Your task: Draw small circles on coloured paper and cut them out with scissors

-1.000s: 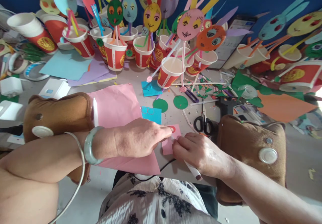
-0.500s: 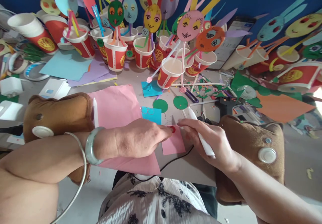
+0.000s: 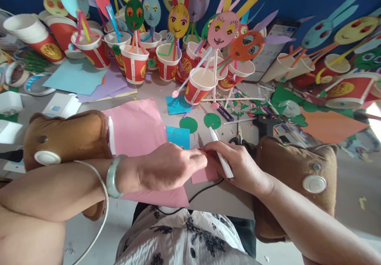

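My right hand grips a white marker whose tip points away from me, towards the green paper discs. My left hand, with a jade bangle at the wrist, is closed in a pinch, its fingertips meeting those of my right hand. Whatever lies between the fingertips is hidden. Under both hands is a small pink paper square. Just beyond sit a blue paper piece with drawn circles and two green discs, one left of the other. A large pink sheet extends under my left forearm.
Red paper cups with paper-faced straw figures line the back. Brown plush cushions flank my arms. Black-handled scissors, a purple cutter and paper scraps lie beyond my right hand. A black cable crosses the front.
My right hand and the marker have moved left to meet my left fingertips. The red round piece seen at my left fingertip is now hidden, and my left fingers have curled into a pinch.
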Demonstrator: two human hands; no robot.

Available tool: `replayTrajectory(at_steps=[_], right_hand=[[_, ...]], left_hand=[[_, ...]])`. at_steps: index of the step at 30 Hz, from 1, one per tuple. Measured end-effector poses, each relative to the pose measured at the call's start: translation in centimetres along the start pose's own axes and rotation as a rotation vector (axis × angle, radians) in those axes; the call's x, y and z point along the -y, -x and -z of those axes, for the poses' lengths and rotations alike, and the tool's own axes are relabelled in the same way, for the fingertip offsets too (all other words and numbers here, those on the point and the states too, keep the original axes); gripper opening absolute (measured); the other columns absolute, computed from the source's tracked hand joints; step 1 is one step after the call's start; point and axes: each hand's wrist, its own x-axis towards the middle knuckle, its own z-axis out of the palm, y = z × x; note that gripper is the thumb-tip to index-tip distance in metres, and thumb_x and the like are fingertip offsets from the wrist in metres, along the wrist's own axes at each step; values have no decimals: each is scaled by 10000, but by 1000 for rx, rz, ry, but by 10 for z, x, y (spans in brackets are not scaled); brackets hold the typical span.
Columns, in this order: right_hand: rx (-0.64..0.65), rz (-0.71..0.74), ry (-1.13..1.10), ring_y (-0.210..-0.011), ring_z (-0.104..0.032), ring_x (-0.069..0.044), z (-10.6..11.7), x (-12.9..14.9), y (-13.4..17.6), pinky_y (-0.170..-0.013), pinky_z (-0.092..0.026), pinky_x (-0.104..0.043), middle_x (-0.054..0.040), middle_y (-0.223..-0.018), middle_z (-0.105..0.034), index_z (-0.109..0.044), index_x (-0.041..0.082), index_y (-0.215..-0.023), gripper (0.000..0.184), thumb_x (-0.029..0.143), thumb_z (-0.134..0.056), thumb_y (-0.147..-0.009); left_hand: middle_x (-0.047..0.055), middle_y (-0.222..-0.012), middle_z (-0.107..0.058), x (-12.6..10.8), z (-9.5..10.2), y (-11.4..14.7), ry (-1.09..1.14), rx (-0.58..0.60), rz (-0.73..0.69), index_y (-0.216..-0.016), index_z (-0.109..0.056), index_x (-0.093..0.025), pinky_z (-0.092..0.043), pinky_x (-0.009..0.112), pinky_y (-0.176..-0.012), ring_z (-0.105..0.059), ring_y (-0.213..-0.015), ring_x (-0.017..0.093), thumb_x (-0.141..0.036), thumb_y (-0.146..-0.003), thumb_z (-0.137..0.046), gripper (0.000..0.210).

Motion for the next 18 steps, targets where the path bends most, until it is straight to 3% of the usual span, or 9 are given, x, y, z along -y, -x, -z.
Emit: replayTrajectory(at_steps=[8, 11, 14, 18], right_hand=[[-83, -5, 70, -662, -653, -135, -3, 11, -3, -613, -507, -228, -30, -853, -700, -597, 201, -1124, 330, 150, -635, -800], [-124, 53, 75, -853, -711, -180, -5, 14, -7, -709, -569, -269, -105, -1065, -711, -571, 194, -1170, 337, 171, -626, -839], [-140, 151, 74, -1108, -683, -227, -10, 13, -9, -838, -589, -326, -162, -1312, -637, -544, 198, -1249, 370, 187, -625, -888], [-60, 285, 117, -1169, -653, -252, -15, 7, -11, -885, -577, -388, -190, -1385, -595, -549, 175, -1281, 356, 206, -603, -931]], left_hand=[[35, -723, -613, -13, -8, 4, -293, -75, -294, -846, -558, -168, -361, 289, -422, -539, -518, 142, -120, -870, -490, 86], [40, -662, -597, -14, -7, 3, -341, -107, -322, -798, -567, -164, -350, 284, -406, -519, -485, 140, -145, -881, -481, 121], [79, -692, -637, -14, -9, 2, -401, -121, -312, -845, -608, -146, -398, 298, -425, -574, -541, 172, -127, -876, -463, 149], [123, -780, -681, -13, -16, 2, -431, -67, -294, -989, -638, -110, -483, 330, -480, -630, -621, 208, -123, -884, -436, 228]])
